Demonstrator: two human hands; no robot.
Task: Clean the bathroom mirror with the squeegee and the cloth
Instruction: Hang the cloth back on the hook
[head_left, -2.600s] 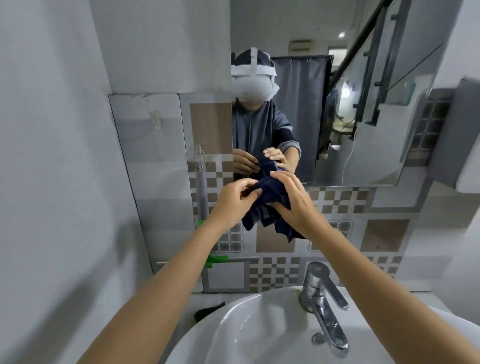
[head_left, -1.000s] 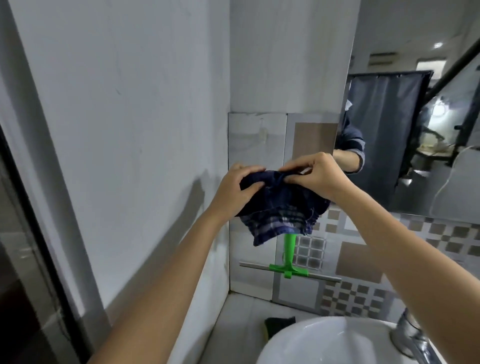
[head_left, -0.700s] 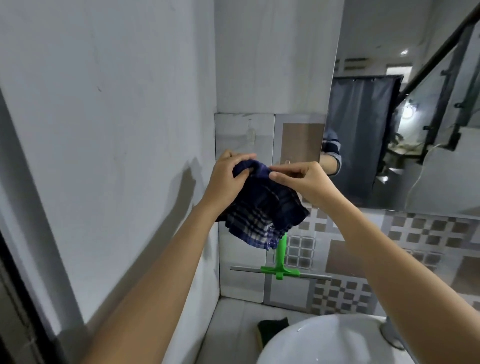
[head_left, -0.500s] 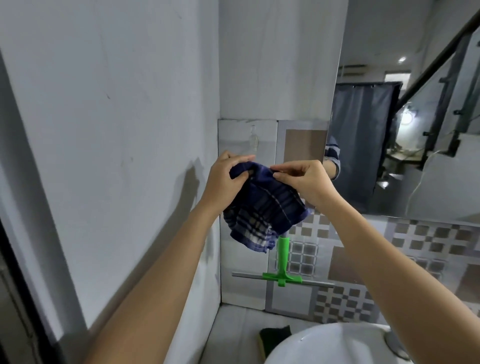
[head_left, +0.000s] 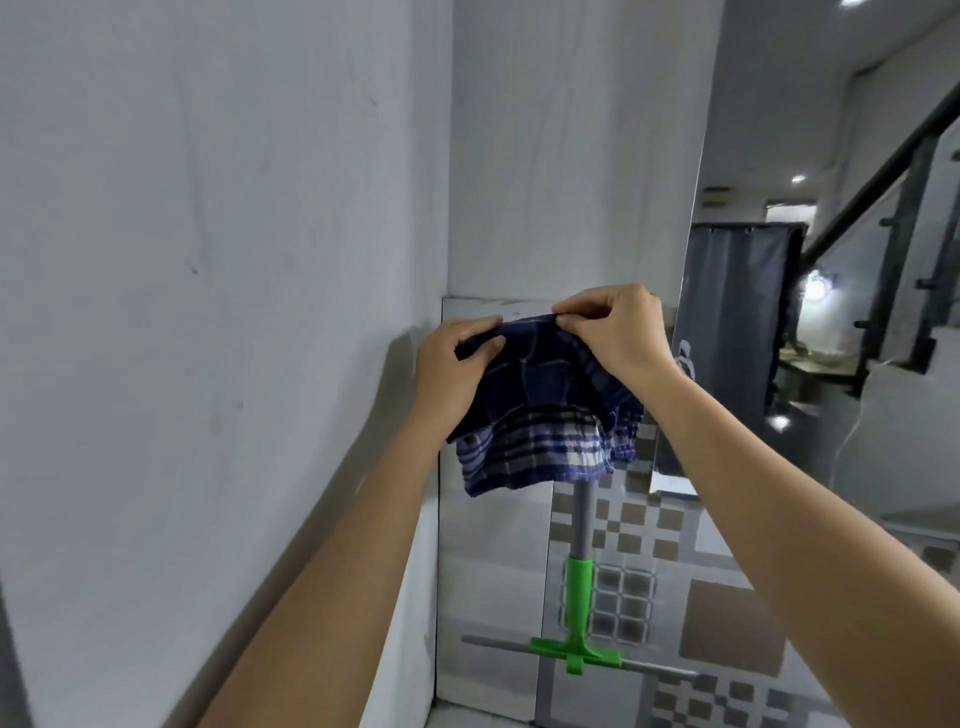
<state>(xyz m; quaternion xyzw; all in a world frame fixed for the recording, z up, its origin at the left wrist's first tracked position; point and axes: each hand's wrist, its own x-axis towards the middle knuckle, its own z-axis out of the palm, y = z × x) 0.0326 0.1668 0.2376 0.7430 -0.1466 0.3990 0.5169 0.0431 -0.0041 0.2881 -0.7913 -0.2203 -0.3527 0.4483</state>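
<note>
The mirror (head_left: 810, 291) fills the right side of the frame, its left edge running down just right of your hands, and that's the surface everything turns on. You're facing the corner, so the glass lies off to your right, not dead ahead. Left of it, the plain wall (head_left: 208, 260) takes the whole left half.

Centre frame, the cloth (head_left: 540, 415), dark blue with a paler plaid hem, hangs bunched from its top edge in front of the tiled panel (head_left: 493, 571). Your right hand (head_left: 618, 327) pinches that top edge with curled fingers and sits nearer the mirror; your left hand (head_left: 452, 369) is closed on the cloth's left side, thumb across the fabric. Both hands are full of cloth, nothing else.

Below, lower centre, the squeegee (head_left: 579, 597) hangs upright against the tiles, handle vertical, its top hidden behind the cloth, blade bar lying crosswise at the bottom. It's straight down from your hands, untouched. My read: a wipe means swinging right, right hand leading.
</note>
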